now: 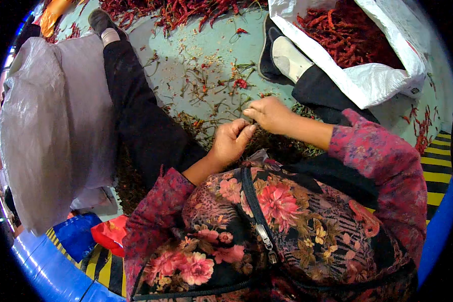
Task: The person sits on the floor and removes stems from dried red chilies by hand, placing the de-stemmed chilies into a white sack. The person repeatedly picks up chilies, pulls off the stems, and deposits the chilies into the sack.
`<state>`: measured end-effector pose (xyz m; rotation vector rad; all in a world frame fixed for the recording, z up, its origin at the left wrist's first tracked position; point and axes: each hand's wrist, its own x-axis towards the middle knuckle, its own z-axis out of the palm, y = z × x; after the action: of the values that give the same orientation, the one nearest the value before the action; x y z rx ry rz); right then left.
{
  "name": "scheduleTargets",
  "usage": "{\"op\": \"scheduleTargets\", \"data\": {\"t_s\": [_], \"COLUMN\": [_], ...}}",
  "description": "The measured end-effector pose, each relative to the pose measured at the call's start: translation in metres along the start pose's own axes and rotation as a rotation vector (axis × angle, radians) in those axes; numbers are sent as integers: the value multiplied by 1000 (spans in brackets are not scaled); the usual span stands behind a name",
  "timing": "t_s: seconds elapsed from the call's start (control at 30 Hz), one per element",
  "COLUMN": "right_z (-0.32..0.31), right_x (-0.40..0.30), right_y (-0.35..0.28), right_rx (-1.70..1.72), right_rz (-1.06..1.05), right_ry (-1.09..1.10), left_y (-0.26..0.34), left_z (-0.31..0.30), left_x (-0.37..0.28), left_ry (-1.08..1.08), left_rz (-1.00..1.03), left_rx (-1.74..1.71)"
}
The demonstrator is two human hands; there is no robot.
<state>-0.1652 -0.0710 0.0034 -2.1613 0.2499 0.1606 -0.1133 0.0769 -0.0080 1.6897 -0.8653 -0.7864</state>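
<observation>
My left hand [232, 139] is curled, with thumb and forefinger pinched together around a small dark piece too little to identify. Just above and to the right of it, my right hand [273, 114] has its fingers bent in, close to the left fingertips. Whether the right fingers hold anything is hidden by the hand itself. Beneath both hands lies a heap of dried chili stems [196, 126], mostly green and brown. More loose stems and a broken red chili [240, 83] are strewn over the pale green floor [166, 49] between my feet.
A white woven sack [377, 77] of dried red chilies [336, 37] stands beside my right foot. Along the top lies a pile of dried chilies [177, 11]. A full pale sack [56, 124] leans by my left leg. Yellow-black striped edging [436, 162] runs at the right.
</observation>
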Motion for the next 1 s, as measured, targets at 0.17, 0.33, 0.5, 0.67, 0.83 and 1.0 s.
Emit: {"op": "scheduleTargets", "data": {"t_s": [0.17,0.33,0.5,0.67,0.83,1.0], "right_z": [31,60,34,34,43,38], "right_x": [19,13,7,33,65,67], "right_y": [0,42,34,37,60,68], "right_rx": [-14,532,-194,-280,-348,89], "right_rz": [-39,567,150,145,144,225], "right_ry": [103,474,365,363,427,495], "left_y": [-4,21,-20,-68,-44,-27], "left_z": [-10,5,-29,-25,-19,-40], "left_x": [-2,-7,44,77,58,56], "left_ry": [164,6,222,299,209,312], "left_rz": [183,551,-93,-109,-246,-251], "left_rx": [202,352,206,53,-190,-358]}}
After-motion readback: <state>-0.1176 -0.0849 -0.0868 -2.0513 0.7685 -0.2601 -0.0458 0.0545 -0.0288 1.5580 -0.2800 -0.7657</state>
